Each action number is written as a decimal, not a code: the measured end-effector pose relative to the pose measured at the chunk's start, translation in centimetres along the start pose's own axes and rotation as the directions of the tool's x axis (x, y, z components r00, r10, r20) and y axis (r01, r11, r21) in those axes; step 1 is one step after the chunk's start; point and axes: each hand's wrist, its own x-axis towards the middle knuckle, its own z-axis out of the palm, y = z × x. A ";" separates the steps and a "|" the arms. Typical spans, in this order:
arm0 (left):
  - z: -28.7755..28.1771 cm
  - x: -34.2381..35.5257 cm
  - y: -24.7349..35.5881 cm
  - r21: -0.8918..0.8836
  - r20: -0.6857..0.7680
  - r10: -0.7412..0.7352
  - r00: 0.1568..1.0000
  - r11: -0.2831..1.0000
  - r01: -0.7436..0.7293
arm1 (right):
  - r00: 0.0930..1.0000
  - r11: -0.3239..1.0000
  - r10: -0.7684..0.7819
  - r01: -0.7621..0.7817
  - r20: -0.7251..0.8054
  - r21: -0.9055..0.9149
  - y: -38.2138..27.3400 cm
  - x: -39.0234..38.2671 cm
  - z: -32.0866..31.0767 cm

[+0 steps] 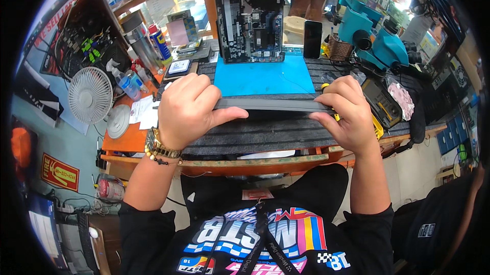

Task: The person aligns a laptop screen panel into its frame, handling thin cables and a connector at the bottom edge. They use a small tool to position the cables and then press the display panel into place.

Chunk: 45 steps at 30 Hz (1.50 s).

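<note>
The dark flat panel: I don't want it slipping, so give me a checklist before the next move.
1. Left hand gripping the dark flat panel at its left end: ok.
2. Right hand gripping its right end: ok.
3. Panel's broad faces undamaged: cannot tell; it shows nearly edge-on.
4. Opened laptop upright at the blue mat's far side: ok.
5. Laptop's internals covered: not ok; they are exposed.

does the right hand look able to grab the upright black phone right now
Probably not: the right hand is gripping one end of the dark flat panel. If it let go, the way past the blue mat to the black phone looks mostly open.
</note>
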 end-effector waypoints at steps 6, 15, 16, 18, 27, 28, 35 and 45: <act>3.0 3.7 4.9 -0.081 -0.038 0.058 0.998 0.995 -0.061 | 1.000 0.998 0.004 -0.004 -0.009 0.062 0.0 -0.1 0.2; 4.3 5.8 6.1 -0.238 -0.017 0.199 0.980 0.951 -0.197 | 1.000 0.996 0.002 -0.001 -0.011 0.093 0.0 -0.5 -0.1; 4.2 5.8 6.1 -0.219 0.001 0.203 0.979 0.956 -0.197 | 1.000 0.993 0.004 -0.004 0.004 0.118 0.1 -0.6 -0.1; 3.9 5.8 6.3 -0.229 0.008 0.183 0.983 0.957 -0.176 | 0.999 0.987 0.043 -0.044 0.010 0.153 0.4 -1.0 -0.5; 5.5 7.3 7.9 -0.310 0.067 0.223 0.973 0.931 -0.192 | 0.999 0.973 0.004 -0.014 0.042 0.229 0.7 -1.3 -0.8; 5.3 7.2 7.6 -0.302 0.092 0.235 0.968 0.933 -0.198 | 0.999 0.973 -0.001 -0.007 0.038 0.230 0.7 -1.3 -0.6; 2.3 3.7 5.8 -0.184 0.113 0.096 0.989 0.980 -0.074 | 0.999 0.979 0.040 -0.041 0.007 0.200 0.7 -1.8 -0.4; -0.6 -3.1 0.7 0.062 -0.135 0.038 0.990 0.998 -0.030 | 0.996 0.971 0.074 -0.083 0.050 0.226 -0.1 -2.5 -0.4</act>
